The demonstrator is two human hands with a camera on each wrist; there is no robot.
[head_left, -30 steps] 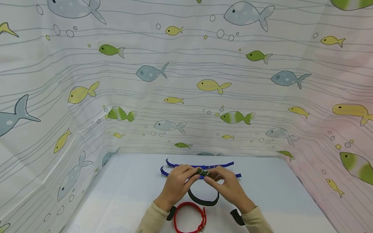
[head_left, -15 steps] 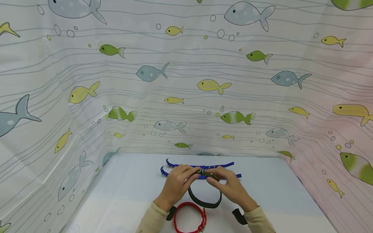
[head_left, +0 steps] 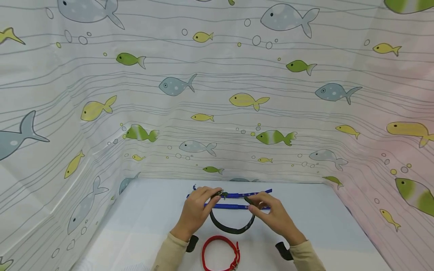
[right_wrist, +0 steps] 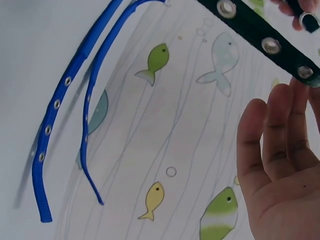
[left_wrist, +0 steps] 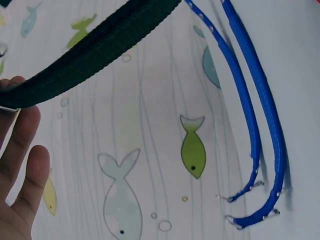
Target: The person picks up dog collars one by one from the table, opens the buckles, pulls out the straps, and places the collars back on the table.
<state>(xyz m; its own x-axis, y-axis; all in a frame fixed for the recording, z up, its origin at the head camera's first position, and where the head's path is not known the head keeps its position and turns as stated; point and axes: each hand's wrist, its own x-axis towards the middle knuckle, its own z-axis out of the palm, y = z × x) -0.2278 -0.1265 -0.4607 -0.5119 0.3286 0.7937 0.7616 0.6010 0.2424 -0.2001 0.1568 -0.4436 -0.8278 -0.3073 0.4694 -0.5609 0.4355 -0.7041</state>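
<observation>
A dark green collar [head_left: 234, 230] with metal eyelets is held up in a loop between both hands, its ends apart. My left hand [head_left: 194, 211] pinches the buckle end. In the left wrist view the woven strap [left_wrist: 100, 57] runs from those fingers to the upper right. The tip end is pinched by my right hand [head_left: 272, 212]. The right wrist view shows several eyelets along this strap [right_wrist: 250, 29], near the raised right hand [right_wrist: 282, 165]. The buckle is mostly hidden by the left fingers.
Two blue collars [head_left: 232, 195] lie stretched out side by side behind the hands, with buckles to the left. Closer to me lies a red collar [head_left: 203, 256], buckled into a ring. A fish-print curtain [head_left: 217, 131] encloses the white table [head_left: 135, 226] at the back and sides.
The hands have moved apart, the left one going left. The green strap's tip was at the buckle earlier; now the two ends are separated with a gap between them.
</observation>
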